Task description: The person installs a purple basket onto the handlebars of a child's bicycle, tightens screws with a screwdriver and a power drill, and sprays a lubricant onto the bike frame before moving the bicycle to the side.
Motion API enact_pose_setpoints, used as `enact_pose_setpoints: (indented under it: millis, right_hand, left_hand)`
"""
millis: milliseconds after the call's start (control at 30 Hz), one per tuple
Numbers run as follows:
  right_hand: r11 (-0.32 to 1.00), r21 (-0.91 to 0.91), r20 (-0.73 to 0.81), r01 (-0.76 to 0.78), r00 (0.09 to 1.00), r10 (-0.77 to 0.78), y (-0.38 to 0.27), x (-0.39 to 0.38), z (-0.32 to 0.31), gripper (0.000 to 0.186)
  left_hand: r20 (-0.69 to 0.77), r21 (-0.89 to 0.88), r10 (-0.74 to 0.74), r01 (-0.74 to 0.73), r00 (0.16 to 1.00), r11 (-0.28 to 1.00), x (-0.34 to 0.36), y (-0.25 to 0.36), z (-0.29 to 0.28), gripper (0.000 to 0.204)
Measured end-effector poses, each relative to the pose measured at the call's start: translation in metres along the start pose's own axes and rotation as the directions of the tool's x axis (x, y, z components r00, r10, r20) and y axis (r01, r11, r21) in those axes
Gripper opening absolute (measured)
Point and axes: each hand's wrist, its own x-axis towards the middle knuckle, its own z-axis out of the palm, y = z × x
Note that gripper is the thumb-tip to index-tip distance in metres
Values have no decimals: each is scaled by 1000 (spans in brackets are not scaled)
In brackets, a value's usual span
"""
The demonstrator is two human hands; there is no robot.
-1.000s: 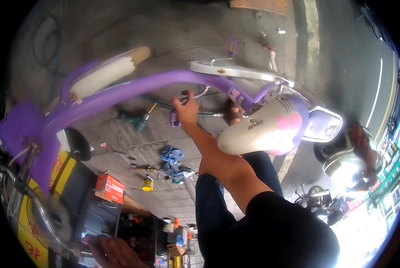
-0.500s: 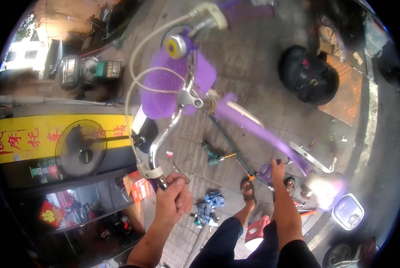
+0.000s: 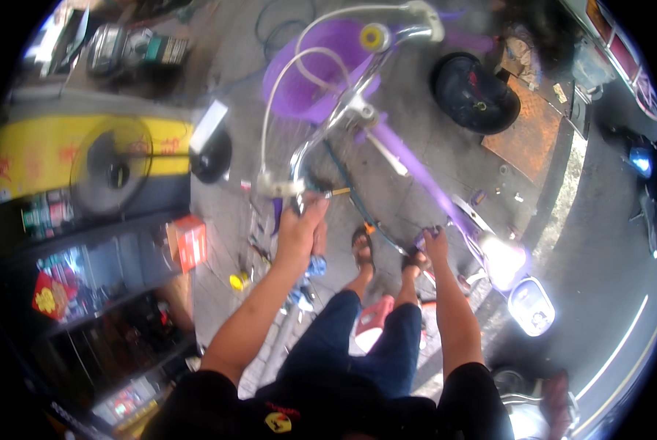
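A purple bicycle [image 3: 416,170] stands in front of me, with a purple basket [image 3: 303,81], a curved silver handlebar [image 3: 317,136] and a yellow-and-silver bell [image 3: 374,37]. My left hand [image 3: 301,233] is closed around the near end of the handlebar, just below the white brake lever mount [image 3: 279,186]. Lower down, my right hand [image 3: 435,243] is closed at a purple pedal [image 3: 418,239], which its fingers partly cover. The white saddle [image 3: 504,262] is to the right of that hand. My sandalled feet are close to the pedal.
A black stool-like seat [image 3: 475,94] stands beside a rusty board [image 3: 526,136]. Left are a fan [image 3: 115,172], a glass cabinet [image 3: 126,257] and an orange box [image 3: 187,243]. A red container [image 3: 374,323] is between my legs. Tools and a hose [image 3: 358,202] lie on the pavement.
The view has shifted, showing more of my body. My right hand and the pedal are nearer my foot. My left hand still grips the handlebar.
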Motion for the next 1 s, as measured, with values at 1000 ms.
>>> enact_pose_setpoints:
  millis: [1000]
  right_hand:
    - [995, 87, 121, -53, 992, 42, -57, -167, -226, 35]
  left_hand:
    - [245, -126, 135, -106, 960, 986, 46, 26, -68, 29]
